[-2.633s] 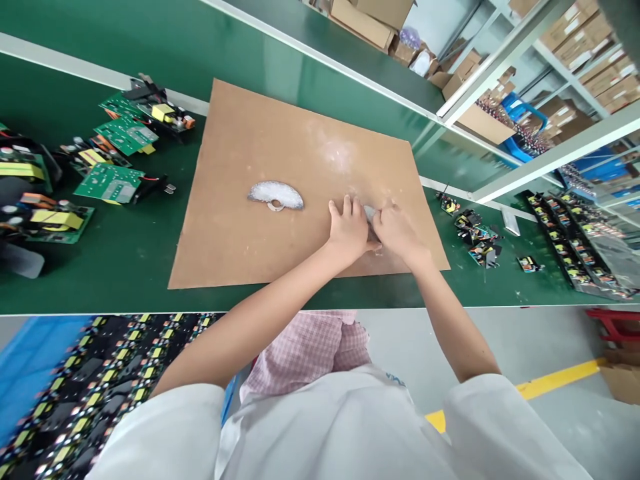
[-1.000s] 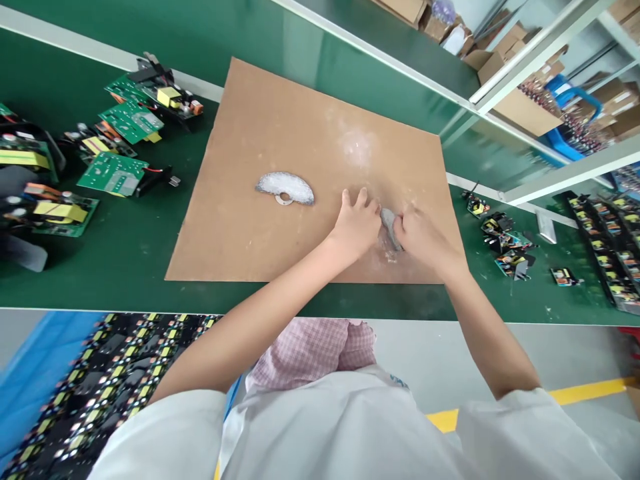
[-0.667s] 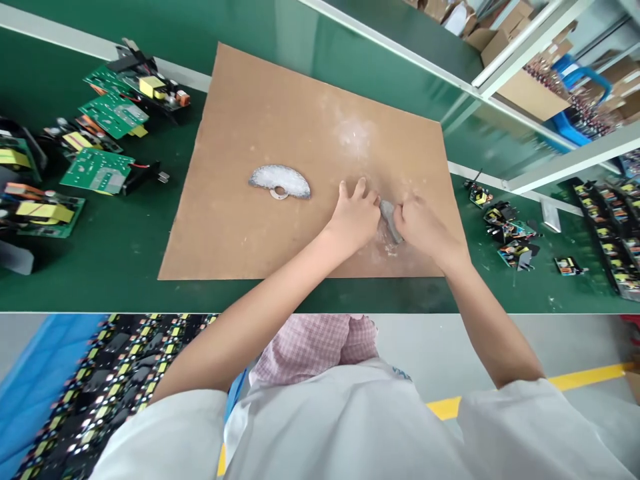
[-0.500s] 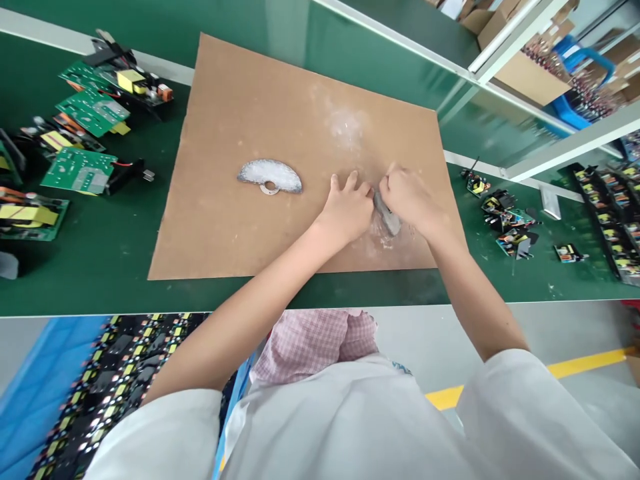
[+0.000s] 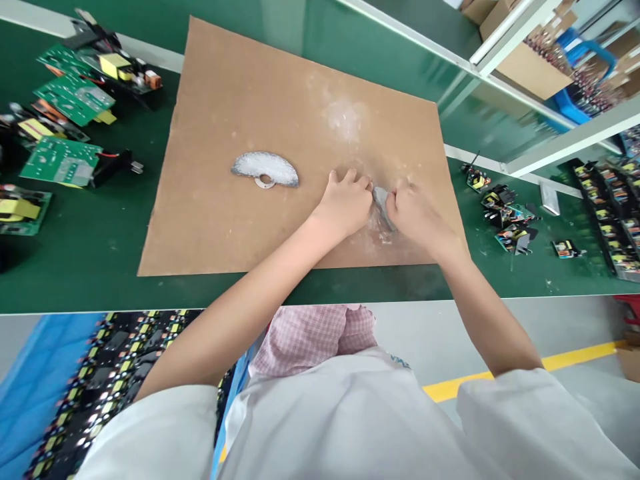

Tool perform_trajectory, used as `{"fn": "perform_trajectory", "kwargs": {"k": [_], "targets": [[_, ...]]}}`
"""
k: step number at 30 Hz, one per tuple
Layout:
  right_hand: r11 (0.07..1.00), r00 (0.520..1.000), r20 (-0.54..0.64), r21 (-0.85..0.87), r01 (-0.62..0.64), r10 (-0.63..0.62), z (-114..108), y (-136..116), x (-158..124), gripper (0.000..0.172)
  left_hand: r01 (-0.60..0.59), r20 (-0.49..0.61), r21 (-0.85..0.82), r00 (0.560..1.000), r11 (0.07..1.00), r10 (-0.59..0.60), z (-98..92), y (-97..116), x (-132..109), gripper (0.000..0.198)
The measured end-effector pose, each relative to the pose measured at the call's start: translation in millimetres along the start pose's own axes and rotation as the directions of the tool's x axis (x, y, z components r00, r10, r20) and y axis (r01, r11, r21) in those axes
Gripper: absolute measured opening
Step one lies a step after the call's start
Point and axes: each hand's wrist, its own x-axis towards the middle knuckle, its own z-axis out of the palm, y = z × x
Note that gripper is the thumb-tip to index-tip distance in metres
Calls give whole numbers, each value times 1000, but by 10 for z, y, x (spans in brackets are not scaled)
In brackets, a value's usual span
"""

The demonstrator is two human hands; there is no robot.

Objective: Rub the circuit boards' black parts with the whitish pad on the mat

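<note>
On the brown cardboard sheet, a grey, chalky curved piece lies between my hands, partly covered by them. My left hand grips its left edge near the index finger, the other fingers bent towards the cardboard; the thumb is hidden. My right hand is closed on the right side of the same piece, fingers curled in. To the left, apart from both hands, lies a whitish-grey half disc with a notched ring at its centre. Pale dust marks the cardboard around the grey piece.
Green circuit boards are heaped on the left of the green table. Small electronic assemblies and a black tray of parts sit on the right. A metal frame runs along the back. Below left is a blue crate.
My right hand has shifted slightly right and down, its fingers curling more around the grey piece, which looks turned. My left hand stays nearly in place. The view has shifted a little.
</note>
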Motion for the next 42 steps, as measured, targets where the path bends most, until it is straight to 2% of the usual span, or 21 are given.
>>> {"fn": "perform_trajectory", "kwargs": {"k": [4,9,13,18,24,29,34,39,42], "targets": [[999,999,-43,32,-20,21,44,4,51,28,4,-5,4,1000,1000,-4,-6,-1,2,44],[1000,1000,17,-7,-26,26,48,-13,71,28,9,3,7,1000,1000,-9,-17,9,-1,44],[999,1000,-1,30,-28,28,16,-57,154,28,10,-9,4,1000,1000,-10,-20,16,-4,45],[1000,999,49,25,-13,11,-8,-79,42,26,27,12,19,1000,999,-27,-17,20,-7,46],[992,997,39,107,-70,66,-33,-132,226,23,16,-35,26,999,1000,-15,-12,24,-14,43],[996,992,107,61,-65,59,-113,-144,61,23,27,-21,23,999,999,-27,-14,25,-7,43],[993,992,81,60,-104,99,-131,-124,161,19,27,-48,44,999,999,-25,-19,13,-16,42],[994,991,107,52,-92,86,-107,-72,-78,18,38,-25,46,999,998,-37,-19,0,-9,41],[991,993,54,79,-112,108,-52,-119,70,20,30,-38,43,999,999,-29,-36,16,-4,40]]}}
